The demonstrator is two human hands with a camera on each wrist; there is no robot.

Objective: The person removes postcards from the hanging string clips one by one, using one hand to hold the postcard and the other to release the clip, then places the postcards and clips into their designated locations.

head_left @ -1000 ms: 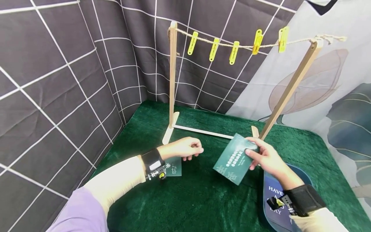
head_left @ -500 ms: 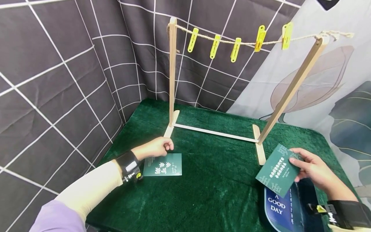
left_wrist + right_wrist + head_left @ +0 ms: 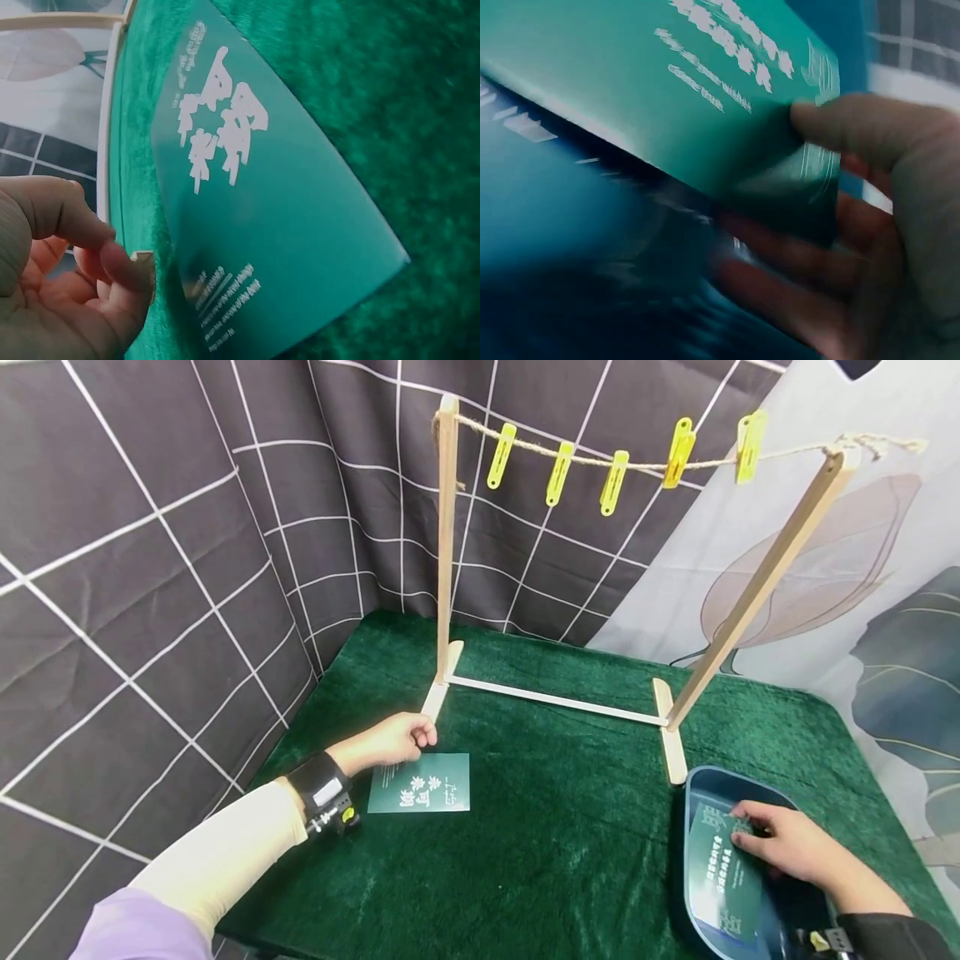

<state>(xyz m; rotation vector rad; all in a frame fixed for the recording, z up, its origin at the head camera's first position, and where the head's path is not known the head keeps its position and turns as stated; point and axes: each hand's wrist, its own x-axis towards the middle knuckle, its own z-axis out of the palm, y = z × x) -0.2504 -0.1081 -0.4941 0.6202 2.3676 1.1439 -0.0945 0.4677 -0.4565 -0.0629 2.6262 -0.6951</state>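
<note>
My right hand (image 3: 787, 843) is inside the blue tray (image 3: 688, 868), pinching a green card (image 3: 716, 872) with white printing. Its thumb presses the card's top face and the other fingers curl beneath, as the right wrist view shows. Part of the card's edge is lifted over dark blue printed matter (image 3: 547, 180). My left hand (image 3: 397, 739) hovers at the upper left edge of another green card (image 3: 420, 783), which lies flat on the green cloth. The left fingers are loosely curled, thumb near the forefinger, and hold nothing.
A wooden rack stands behind, with a left post (image 3: 446, 543), a right post (image 3: 757, 593) and a white bottom bar (image 3: 555, 699). Several yellow clips (image 3: 558, 474) hang on its twine (image 3: 637, 466). Gridded grey curtain (image 3: 150, 568) borders the green cloth (image 3: 555, 835).
The right hand has carried its green card rightward and down into the blue tray. The left hand has drawn back leftward, uncovering the card on the cloth.
</note>
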